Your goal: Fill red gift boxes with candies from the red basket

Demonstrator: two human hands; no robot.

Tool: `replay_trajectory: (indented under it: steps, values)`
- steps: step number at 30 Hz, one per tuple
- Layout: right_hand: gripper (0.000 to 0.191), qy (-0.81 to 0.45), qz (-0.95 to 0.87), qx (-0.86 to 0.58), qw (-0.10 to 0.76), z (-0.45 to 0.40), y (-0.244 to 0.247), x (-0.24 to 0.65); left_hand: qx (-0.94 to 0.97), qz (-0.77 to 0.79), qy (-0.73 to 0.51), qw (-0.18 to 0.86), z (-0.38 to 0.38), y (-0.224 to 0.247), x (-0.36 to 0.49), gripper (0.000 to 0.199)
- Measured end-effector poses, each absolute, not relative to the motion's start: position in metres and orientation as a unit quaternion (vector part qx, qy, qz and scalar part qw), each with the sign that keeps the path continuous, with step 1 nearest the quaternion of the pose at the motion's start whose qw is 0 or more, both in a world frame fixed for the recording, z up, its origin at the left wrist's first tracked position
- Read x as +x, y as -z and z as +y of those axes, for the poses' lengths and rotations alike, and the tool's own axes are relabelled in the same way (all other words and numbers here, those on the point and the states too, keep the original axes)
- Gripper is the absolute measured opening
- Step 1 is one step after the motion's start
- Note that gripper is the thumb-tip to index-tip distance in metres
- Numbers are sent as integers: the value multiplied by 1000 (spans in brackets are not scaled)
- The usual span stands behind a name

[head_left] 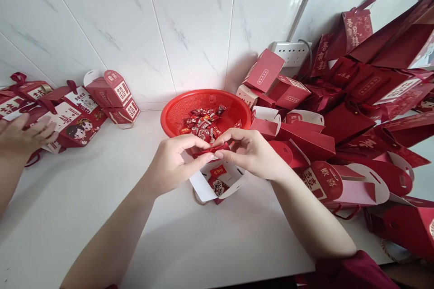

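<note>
Between the fingertips of my left hand [179,158] and my right hand [249,153] is a small red-wrapped candy [215,148], pinched from both sides. Just below my fingers stands a small gift box [201,188] with its white inner flaps spread, and some red wrapped pieces [219,183] show inside it. Behind my hands, a red plastic basket [172,122] with perforated walls holds a pile of wrapped candies [205,122]. My fingers partly hide the basket's front rim and the back of the box.
Another person's hand [30,131] rests by red gift boxes [83,117] at the left. A red box with a rope handle [113,97] stands against the tiled wall. Many red boxes [308,140] are heaped at the right, below a white power strip [291,53].
</note>
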State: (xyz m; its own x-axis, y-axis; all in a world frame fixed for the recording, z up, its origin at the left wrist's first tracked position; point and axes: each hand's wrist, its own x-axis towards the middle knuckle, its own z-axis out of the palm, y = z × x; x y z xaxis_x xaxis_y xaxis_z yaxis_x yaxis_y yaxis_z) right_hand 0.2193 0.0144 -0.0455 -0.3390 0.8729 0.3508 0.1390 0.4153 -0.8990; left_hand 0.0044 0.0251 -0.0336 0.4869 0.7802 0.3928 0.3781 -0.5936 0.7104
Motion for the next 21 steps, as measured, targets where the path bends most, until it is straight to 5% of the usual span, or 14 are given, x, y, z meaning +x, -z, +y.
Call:
replay_trajectory:
  steps: [4,7,16,21]
  values:
    - [16,-349,-744,-315,476,11,42,219,875,283,-393,32,24,32,3,7]
    - [14,-332,-758,-289,481,9,39,220,885,255,-385,-60,23,32,3,9]
    - [14,-263,-792,-243,494,6,40,225,887,211,-387,-139,22,32,2,13]
    - [12,-275,-792,-292,460,6,36,228,882,268,-383,-52,18,30,7,8]
